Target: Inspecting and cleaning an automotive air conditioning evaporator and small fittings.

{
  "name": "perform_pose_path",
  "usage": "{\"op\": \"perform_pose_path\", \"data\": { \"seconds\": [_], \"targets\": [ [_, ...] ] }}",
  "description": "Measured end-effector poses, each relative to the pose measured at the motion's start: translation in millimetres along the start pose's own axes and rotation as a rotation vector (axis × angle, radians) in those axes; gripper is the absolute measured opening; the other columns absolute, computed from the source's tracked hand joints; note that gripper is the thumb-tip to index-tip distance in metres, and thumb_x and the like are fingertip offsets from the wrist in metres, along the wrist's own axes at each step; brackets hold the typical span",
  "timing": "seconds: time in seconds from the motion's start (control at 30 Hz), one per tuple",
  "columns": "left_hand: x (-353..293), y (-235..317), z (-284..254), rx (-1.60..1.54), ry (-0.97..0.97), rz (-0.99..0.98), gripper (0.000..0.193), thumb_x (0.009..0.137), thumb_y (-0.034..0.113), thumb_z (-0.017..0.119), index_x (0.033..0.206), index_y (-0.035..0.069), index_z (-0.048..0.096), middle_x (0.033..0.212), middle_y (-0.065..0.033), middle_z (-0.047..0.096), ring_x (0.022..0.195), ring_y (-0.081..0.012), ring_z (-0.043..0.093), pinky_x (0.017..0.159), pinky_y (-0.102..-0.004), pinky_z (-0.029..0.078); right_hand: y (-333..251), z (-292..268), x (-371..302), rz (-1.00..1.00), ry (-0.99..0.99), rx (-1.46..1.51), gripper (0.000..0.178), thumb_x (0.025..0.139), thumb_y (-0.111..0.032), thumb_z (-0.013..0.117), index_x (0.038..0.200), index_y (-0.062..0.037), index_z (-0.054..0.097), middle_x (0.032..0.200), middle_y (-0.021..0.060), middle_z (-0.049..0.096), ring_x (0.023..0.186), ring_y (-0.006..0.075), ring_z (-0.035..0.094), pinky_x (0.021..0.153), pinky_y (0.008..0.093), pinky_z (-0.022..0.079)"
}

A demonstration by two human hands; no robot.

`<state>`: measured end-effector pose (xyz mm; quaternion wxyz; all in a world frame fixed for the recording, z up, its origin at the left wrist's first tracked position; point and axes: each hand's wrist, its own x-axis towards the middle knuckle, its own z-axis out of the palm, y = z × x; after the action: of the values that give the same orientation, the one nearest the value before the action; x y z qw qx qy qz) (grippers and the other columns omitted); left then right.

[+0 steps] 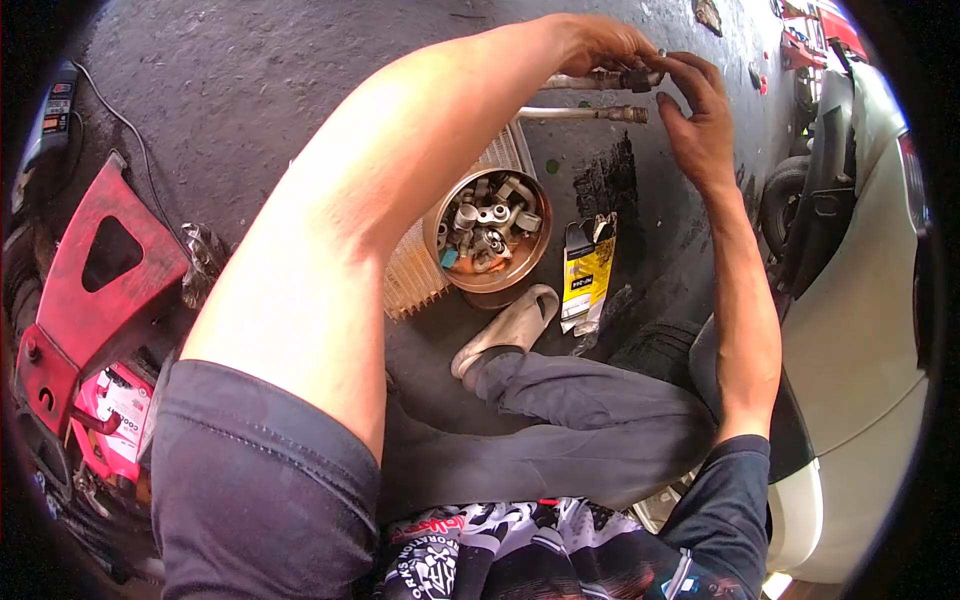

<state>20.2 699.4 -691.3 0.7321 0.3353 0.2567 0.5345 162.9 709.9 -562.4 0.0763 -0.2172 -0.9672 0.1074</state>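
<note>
My left hand (603,42) reaches across the top, its fingers bent over a metal pipe (600,80) with a dark nut near its end. Its own fingertips are partly hidden. Across from it, my right hand (703,125) has its fingers bent toward the nut end and its thumb apart, below. The fingertips of both hands meet around a tiny light thing, too small to name. Just below runs a second, silvery pipe (575,113) with a threaded end, free of both hands. My left forearm covers where the pipes lead.
A round tin (543,238) full of metal fittings stands against a finned radiator (410,275). Right of it lies a torn yellow-and-black box (588,275). A red metal stand (125,225) is at the left, a pale car panel (860,330) at the right. My sandalled foot (510,325) rests below the tin.
</note>
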Motion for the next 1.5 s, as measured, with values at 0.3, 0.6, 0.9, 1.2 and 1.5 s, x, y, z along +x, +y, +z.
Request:
{"op": "perform_pose_path", "data": {
  "seconds": [0.3,0.6,0.9,1.2,1.5],
  "targets": [
    [-1.8,3.6,-3.5,-0.033,0.110,-0.148,0.020,0.086,0.032,0.064,0.090,0.013,0.068,0.096,-0.0005,0.066,0.088,-0.0131,0.059,0.075,-0.0352,0.047,-14.6,7.3,-0.7,0.953,-0.175,0.617,0.046,0.088,-0.035,0.067,0.113,0.0038,0.062,0.102,0.0101,0.066,0.088,0.0176,0.062,0.074,0.0298,0.049],
    [-15.4,15.0,-3.8,-0.063,-0.039,-0.138,0.014,0.089,0.023,0.054,0.089,0.013,0.063,0.088,-0.0007,0.058,0.081,-0.0152,0.052,0.066,-0.0316,0.043,-7.3,12.0,1.1,0.878,-0.178,0.646,0.038,0.082,-0.023,0.072,0.107,0.0044,0.065,0.094,0.0088,0.067,0.083,0.0133,0.061,0.074,0.0264,0.047],
    [-16.7,22.6,-7.4,0.122,-0.007,-0.135,0.040,0.098,0.035,0.045,0.132,0.016,0.051,0.130,-0.0080,0.048,0.112,-0.0261,0.049,0.080,-0.0437,0.045,1.1,19.8,7.3,0.809,-0.218,0.621,0.037,0.084,-0.020,0.071,0.111,0.0037,0.060,0.096,0.0052,0.065,0.084,0.0119,0.061,0.080,0.0273,0.047],
    [-27.1,31.8,-1.6,0.153,0.017,-0.137,0.039,0.096,0.036,0.050,0.128,0.015,0.054,0.132,-0.0079,0.048,0.114,-0.0276,0.050,0.083,-0.0484,0.046,-1.7,16.6,9.6,0.837,-0.308,0.461,0.044,0.085,-0.035,0.070,0.104,0.0043,0.062,0.087,0.0062,0.064,0.075,0.0119,0.060,0.067,0.0257,0.047],
    [-24.5,31.0,-3.0,0.181,0.048,-0.122,0.035,0.095,0.031,0.053,0.125,0.015,0.057,0.127,-0.0072,0.051,0.108,-0.0264,0.053,0.076,-0.0480,0.050,7.6,17.2,8.1,0.789,-0.373,0.372,0.046,0.087,-0.041,0.069,0.105,0.0021,0.063,0.092,0.0065,0.066,0.075,0.0117,0.059,0.064,0.0271,0.047]
  ]
}}
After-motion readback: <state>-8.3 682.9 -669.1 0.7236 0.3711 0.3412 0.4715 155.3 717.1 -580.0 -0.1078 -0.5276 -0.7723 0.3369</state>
